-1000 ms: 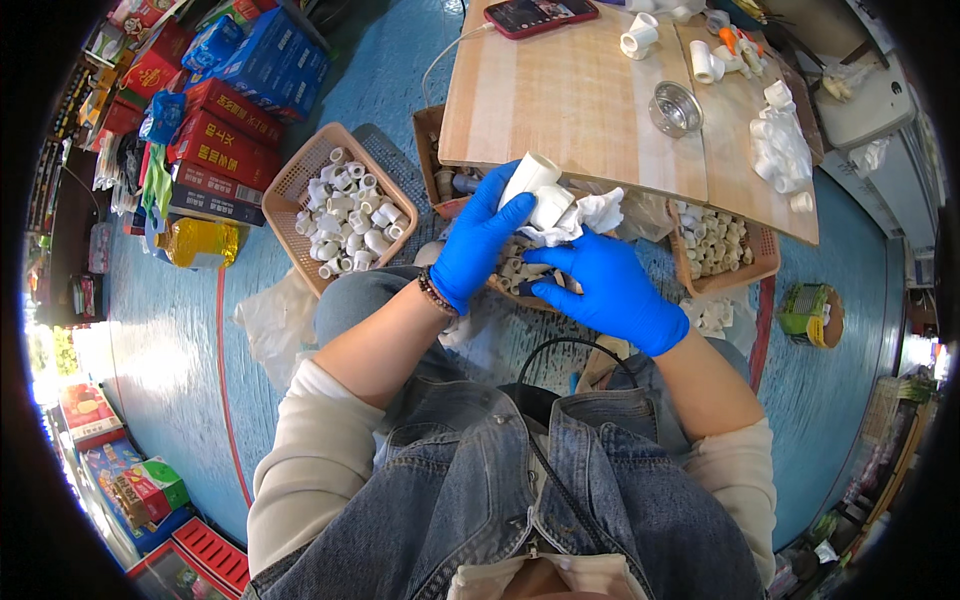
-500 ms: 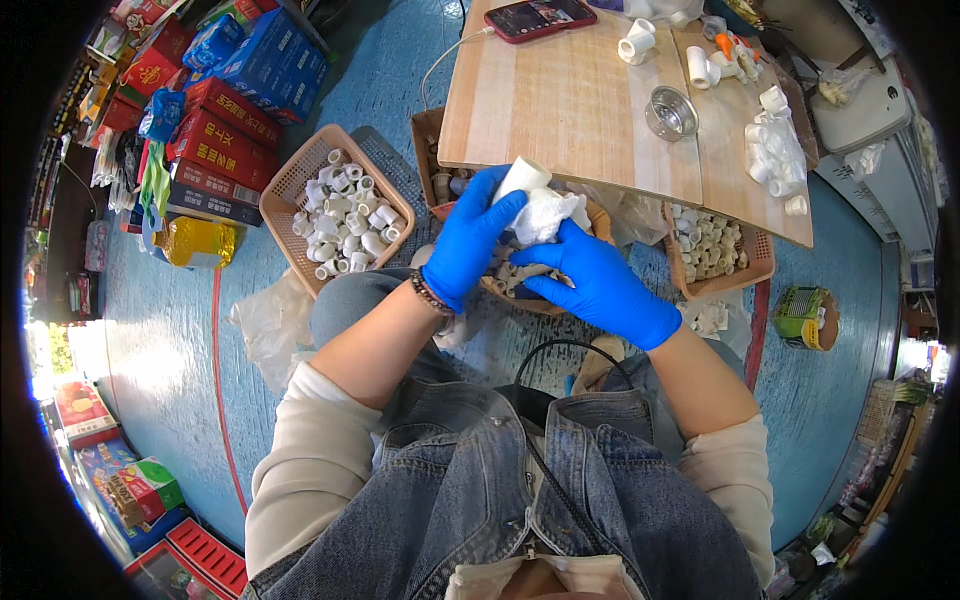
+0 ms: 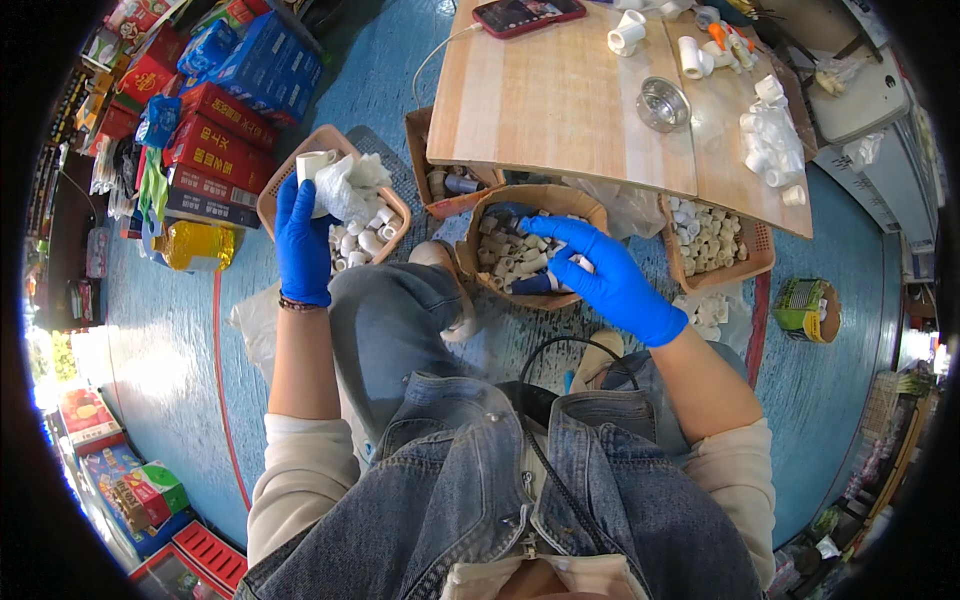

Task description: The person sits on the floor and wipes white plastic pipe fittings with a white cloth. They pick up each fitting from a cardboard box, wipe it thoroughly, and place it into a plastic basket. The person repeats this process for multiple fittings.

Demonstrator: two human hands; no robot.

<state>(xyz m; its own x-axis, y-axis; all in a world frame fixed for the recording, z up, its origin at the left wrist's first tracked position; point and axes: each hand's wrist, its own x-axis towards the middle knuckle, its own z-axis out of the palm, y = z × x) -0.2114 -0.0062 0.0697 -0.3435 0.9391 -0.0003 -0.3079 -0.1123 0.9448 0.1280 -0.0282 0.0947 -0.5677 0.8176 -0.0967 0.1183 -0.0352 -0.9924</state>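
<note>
My left hand (image 3: 303, 250), in a blue glove, is raised over the left plastic basket (image 3: 400, 222). It is closed around a white pipe fitting (image 3: 314, 165) and a crumpled white cloth (image 3: 352, 188). Beneath them, many small white fittings lie in the basket. Over the right side of a cardboard box (image 3: 470, 240) reaches my right hand (image 3: 620, 285), also gloved in blue. Its fingers stretch out, slightly bent and apart, above grey and whitish fittings (image 3: 515, 255) heaped in that box. A small pale piece shows beside its fingers; whether they touch it I cannot tell.
A wooden table (image 3: 540, 110) stands ahead, bearing a phone (image 3: 528, 15), a round metal tin (image 3: 663, 104), and bagged white fittings (image 3: 772, 140). Another basket of fittings (image 3: 705, 240) sits below its right side. Stacked boxes (image 3: 225, 130) and an oil bottle (image 3: 195, 246) are left.
My left hand has moved left with the white fitting and cloth, from in front of the table to over the left basket. The right hand has parted from the cloth and remains by the box.
</note>
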